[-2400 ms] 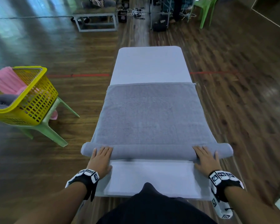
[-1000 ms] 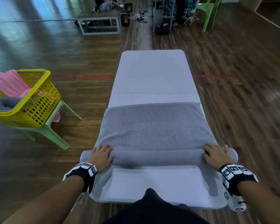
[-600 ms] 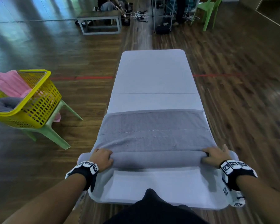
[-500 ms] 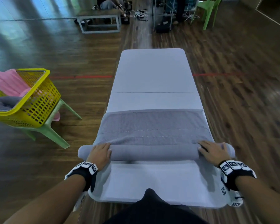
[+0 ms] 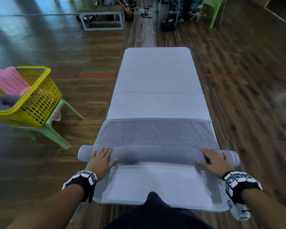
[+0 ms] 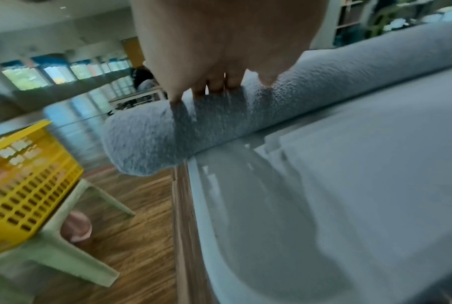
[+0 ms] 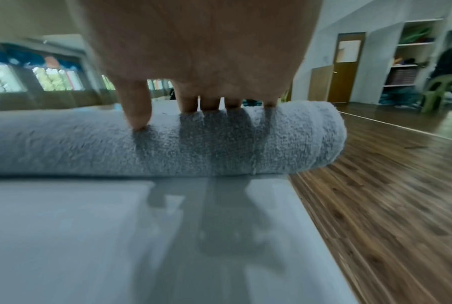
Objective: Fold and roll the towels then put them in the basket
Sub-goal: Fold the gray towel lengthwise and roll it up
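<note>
A grey towel (image 5: 155, 133) lies across the white table (image 5: 157, 76), its near part wound into a thick roll (image 5: 157, 154) that overhangs both table sides. My left hand (image 5: 101, 158) rests flat on the roll's left end (image 6: 152, 142), fingers straight. On the roll's right end (image 7: 292, 139) my right hand (image 5: 213, 159) presses flat, fingers spread. A short flat strip of towel still stretches beyond the roll. The yellow basket (image 5: 38, 103) stands on a green stool to the left, holding a pink towel (image 5: 8, 81) and a grey rolled towel (image 5: 5, 100).
The far half of the table lies bare beyond the towel. A green stool (image 5: 53, 129) carries the basket over the wooden floor. At the room's far end stand a low bench (image 5: 102, 19), cables, a green chair (image 5: 215, 9) and seated people.
The roll has grown thicker and moved away from me, and the flat stretch of towel has shrunk. Both hands went from curled round the roll to flat on top.
</note>
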The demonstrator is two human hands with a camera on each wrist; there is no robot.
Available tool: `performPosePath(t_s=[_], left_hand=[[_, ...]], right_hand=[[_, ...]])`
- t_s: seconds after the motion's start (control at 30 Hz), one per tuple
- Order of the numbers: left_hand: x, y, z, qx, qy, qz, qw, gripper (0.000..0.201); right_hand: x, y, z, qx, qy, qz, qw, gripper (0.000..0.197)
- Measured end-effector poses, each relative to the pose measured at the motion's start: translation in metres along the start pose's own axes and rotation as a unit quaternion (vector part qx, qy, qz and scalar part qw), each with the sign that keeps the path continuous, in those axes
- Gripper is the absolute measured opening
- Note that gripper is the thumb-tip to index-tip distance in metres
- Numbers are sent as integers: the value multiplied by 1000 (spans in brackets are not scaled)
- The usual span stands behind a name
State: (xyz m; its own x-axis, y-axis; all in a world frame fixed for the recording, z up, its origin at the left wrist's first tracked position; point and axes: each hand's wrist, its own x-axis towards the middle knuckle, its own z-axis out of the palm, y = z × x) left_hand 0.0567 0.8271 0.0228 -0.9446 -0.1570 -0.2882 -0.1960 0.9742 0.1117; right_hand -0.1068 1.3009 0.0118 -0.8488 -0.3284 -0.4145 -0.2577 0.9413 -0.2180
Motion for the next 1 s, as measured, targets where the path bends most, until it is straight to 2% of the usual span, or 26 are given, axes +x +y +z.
performPosePath(t_s=[0.07, 0.17, 0.23, 0.33, 0.4, 0.47, 0.5, 0.57, 0.63, 0.67, 0.7, 0.77, 0.83, 0.87, 0.93, 1.0], left_hand=[[-7, -4, 7, 30, -22, 32, 999, 69], [-8, -6, 1, 73, -50, 70, 994, 51], [3, -5, -11, 81, -33, 79, 993, 52], [19, -2, -23, 49, 0, 33, 998, 50], [23, 3, -24, 50, -21, 24, 998, 56], [19, 1, -17, 62, -47, 44, 996, 67], [15, 0, -14, 77, -50, 66, 994, 70], [9, -2, -8, 90, -60, 91, 990, 58], [7, -4, -7, 81, -35, 106, 990, 45], [8, -3, -11, 78, -25, 105, 991, 45], [11, -2, -15, 66, -16, 101, 992, 51], [17, 1, -19, 16, 25, 66, 997, 66], [17, 3, -18, -1, 48, 29, 998, 62], [14, 4, -14, 4, 49, 32, 998, 59], [4, 2, -4, 26, 24, 65, 997, 62], [-2, -1, -2, 48, -25, 90, 994, 59]], right_hand=[[-7, 2, 9, -30, -28, -27, 999, 83], [-9, -2, -2, -63, -46, -16, 997, 65], [-3, -6, -17, -59, -77, -3, 995, 59], [7, -10, -29, -45, -5, 12, 999, 58], [6, -13, -25, -25, 21, 13, 999, 62], [-1, -15, -14, -36, -5, 0, 999, 72], [-6, -15, -7, -49, -5, -7, 999, 71], [-11, -10, 0, -68, 16, -11, 997, 58], [-9, -10, -9, -72, 5, -2, 997, 48], [-6, -10, -15, -64, -12, 2, 998, 46], [-2, -11, -21, -56, -23, 3, 998, 46], [6, -13, -25, -54, 7, 8, 998, 46], [8, -15, -19, -35, 33, 11, 999, 50], [5, -16, -12, -29, 31, 6, 999, 58], [-6, -15, -1, -54, 18, -22, 998, 66], [-12, -11, 3, -80, 8, -41, 996, 53]])
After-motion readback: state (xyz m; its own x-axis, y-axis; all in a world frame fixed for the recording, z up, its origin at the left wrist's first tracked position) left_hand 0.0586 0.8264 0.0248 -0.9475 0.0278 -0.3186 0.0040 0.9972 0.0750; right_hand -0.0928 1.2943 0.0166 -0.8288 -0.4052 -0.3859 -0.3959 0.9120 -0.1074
